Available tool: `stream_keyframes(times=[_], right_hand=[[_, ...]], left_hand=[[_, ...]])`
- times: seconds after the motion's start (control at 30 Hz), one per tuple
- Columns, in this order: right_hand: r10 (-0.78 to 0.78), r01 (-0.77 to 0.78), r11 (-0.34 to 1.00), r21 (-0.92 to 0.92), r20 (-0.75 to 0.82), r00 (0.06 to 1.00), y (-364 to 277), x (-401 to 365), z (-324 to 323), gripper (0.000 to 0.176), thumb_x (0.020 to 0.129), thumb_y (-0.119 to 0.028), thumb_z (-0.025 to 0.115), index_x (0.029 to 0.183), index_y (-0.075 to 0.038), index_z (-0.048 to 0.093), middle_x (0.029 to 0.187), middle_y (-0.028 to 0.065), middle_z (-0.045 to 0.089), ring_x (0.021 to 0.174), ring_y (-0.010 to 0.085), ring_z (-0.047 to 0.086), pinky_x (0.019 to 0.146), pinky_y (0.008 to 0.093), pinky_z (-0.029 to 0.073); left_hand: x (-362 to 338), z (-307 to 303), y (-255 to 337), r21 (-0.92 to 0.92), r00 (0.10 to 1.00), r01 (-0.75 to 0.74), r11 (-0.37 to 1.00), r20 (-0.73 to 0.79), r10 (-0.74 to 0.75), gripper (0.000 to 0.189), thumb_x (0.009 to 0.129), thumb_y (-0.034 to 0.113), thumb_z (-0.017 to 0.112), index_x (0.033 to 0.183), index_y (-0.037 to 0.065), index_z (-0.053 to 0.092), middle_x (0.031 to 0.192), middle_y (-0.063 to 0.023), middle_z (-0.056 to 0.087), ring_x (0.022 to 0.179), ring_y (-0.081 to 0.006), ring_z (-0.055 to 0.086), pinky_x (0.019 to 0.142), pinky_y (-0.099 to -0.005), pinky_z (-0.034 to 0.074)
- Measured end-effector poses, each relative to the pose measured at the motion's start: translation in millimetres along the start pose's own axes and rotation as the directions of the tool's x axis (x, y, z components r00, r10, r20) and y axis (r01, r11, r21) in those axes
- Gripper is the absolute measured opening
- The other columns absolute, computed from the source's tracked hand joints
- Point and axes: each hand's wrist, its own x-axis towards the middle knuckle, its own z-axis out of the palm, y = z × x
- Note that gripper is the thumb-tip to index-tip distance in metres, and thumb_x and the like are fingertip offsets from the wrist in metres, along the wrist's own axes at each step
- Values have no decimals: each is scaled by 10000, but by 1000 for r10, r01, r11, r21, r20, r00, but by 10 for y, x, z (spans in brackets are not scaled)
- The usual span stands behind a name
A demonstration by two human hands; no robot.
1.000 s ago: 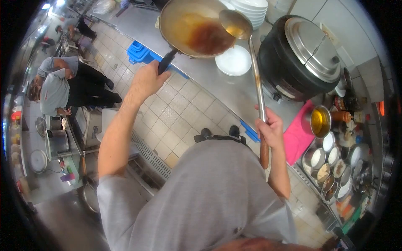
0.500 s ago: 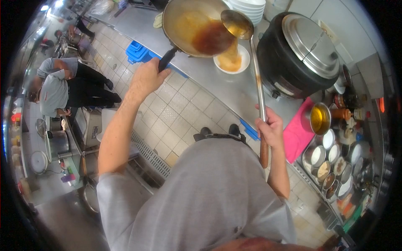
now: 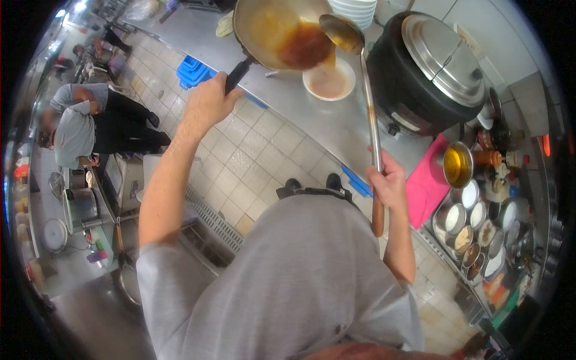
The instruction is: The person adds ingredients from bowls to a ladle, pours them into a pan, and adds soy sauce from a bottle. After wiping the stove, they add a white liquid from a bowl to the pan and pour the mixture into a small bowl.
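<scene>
My left hand (image 3: 210, 102) is wrapped round the black handle of a wok (image 3: 264, 30), which is tilted over the steel counter. Reddish-brown soup (image 3: 306, 48) runs from the wok's rim down into a white bowl (image 3: 351, 84) standing on the counter. The long handle of a ladle (image 3: 369, 108) is gripped in my right hand (image 3: 389, 180), near its wooden end. The ladle's round head is held beside the wok's rim, just above the bowl.
A black soup warmer (image 3: 390, 72) with a steel lid stands right of the bowl. Stacked white bowls (image 3: 354, 12) are behind. A pink cloth (image 3: 423, 186), a pot of yellow oil (image 3: 458, 167) and several ingredient tins lie to the right. Two people (image 3: 78, 129) stand at left.
The soup in the bowl has risen, and the stream from the wok has become thinner. The wok has tilted slightly further, while both hands keep their grips.
</scene>
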Motion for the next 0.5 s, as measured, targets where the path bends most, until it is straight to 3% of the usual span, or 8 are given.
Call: stream_keyframes(times=[0.23, 0.5], right_hand=[[5, -6, 999, -44, -21, 1000, -24, -1, 32, 416, 887, -66, 650, 1292, 20, 603, 743, -35, 540, 602, 52, 494, 540, 241, 420], [-51, 44, 991, -124, -55, 997, 65, 32, 46, 455, 887, -71, 664, 1323, 34, 585, 903, 19, 627, 804, 83, 546, 735, 245, 474]], left_hand=[[11, -19, 41, 6, 1000, 11, 1000, 5, -11, 358, 901, 349, 701, 958, 5, 622, 766, -207, 651, 776, -401, 666, 682, -471, 499], [-4, -33, 107, 4, 999, 40, 999, -18, -40, 338, 910, 333, 678, 1030, 18, 647, 823, -224, 681, 829, -408, 685, 727, -481, 525]])
